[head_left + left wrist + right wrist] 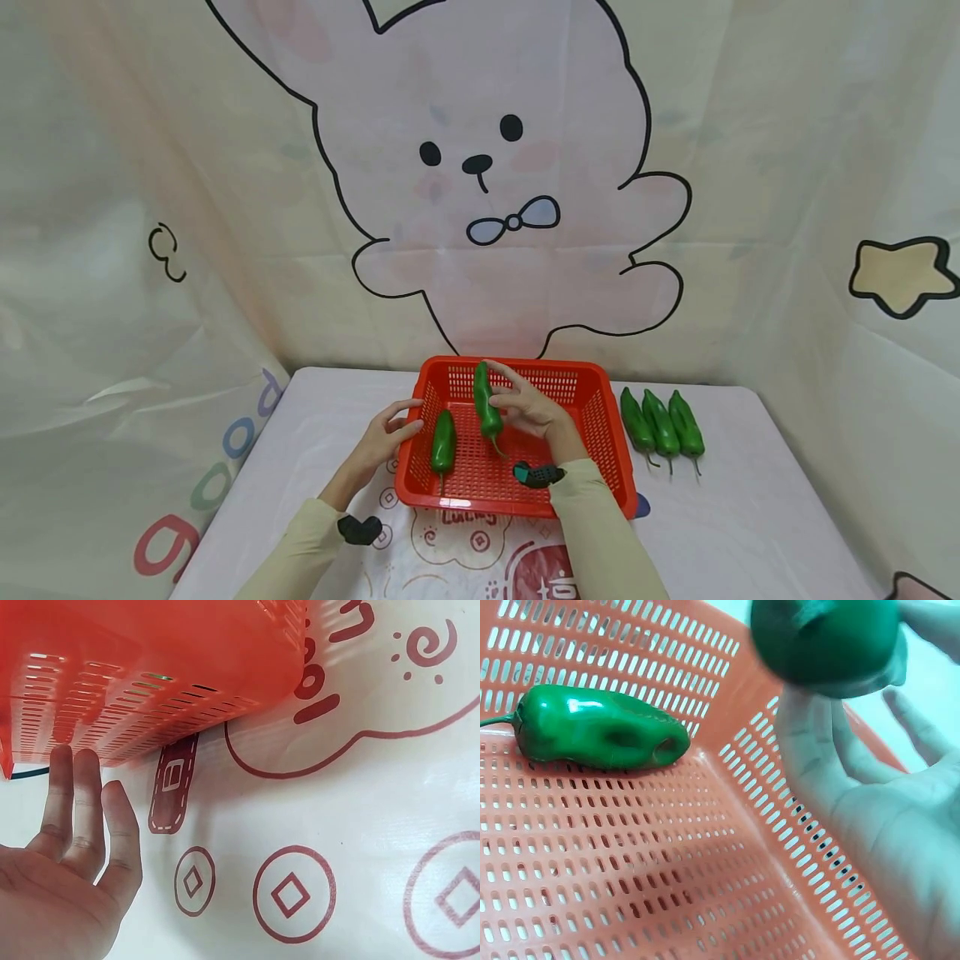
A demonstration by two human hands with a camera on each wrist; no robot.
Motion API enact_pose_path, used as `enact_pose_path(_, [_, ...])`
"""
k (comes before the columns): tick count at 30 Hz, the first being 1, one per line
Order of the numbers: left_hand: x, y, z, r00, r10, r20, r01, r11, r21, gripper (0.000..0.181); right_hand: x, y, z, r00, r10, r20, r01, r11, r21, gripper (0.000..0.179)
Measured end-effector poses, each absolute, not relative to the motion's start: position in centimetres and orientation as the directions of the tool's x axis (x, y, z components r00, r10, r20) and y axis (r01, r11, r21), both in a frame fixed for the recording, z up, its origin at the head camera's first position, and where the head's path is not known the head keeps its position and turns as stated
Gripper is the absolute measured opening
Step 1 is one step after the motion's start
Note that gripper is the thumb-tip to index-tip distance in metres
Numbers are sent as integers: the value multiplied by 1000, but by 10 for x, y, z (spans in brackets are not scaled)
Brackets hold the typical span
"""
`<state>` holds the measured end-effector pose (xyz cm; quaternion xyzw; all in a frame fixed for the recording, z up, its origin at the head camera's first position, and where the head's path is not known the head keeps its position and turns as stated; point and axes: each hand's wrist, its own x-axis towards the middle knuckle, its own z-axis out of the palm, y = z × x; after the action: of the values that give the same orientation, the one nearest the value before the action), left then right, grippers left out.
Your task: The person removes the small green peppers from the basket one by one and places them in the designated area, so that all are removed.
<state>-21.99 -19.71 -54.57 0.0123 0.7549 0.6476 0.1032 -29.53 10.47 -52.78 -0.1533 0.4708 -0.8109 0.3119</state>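
Observation:
A green pepper (pixel 486 403) is held by my right hand (pixel 528 407) over the red plastic basket (pixel 517 505), its stem pointing down toward me. In the right wrist view the right hand (pixel 885 802) pinches this pepper (pixel 829 645) between thumb and fingers. Another green pepper (pixel 443 443) lies inside the basket along its left side, also seen in the right wrist view as a glossy pepper (pixel 600 727). My left hand (pixel 381 440) is at the basket's left rim; in the left wrist view its straight fingers (pixel 88 795) reach the basket's outer wall (pixel 150 660).
Several items stand around: three green peppers (pixel 662 423) lie side by side on the white tablecloth (pixel 750 500) right of the basket. The cloth has red printed patterns in front. A curtain with a cartoon animal (pixel 495 275) hangs behind the table.

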Motion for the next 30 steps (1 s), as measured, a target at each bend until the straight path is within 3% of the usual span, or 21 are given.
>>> enact_pose_path(6, [-220,-196,-547,-979,148,-142,-119,157,980,51,-295,104,-516,-760,-650,9,322,-389,-863,79])
enact_pose_path(20, [-220,-197,-547,-978,164,-131,-106,154,982,52,-293,111,-496,-784,-620,22,224,-316,-922,81])
enact_pose_path(30, [-219,-197,-547,-977,152,-148,-128,138,982,52,-288,117,-485,-762,-646,42,151,-240,-959,81])
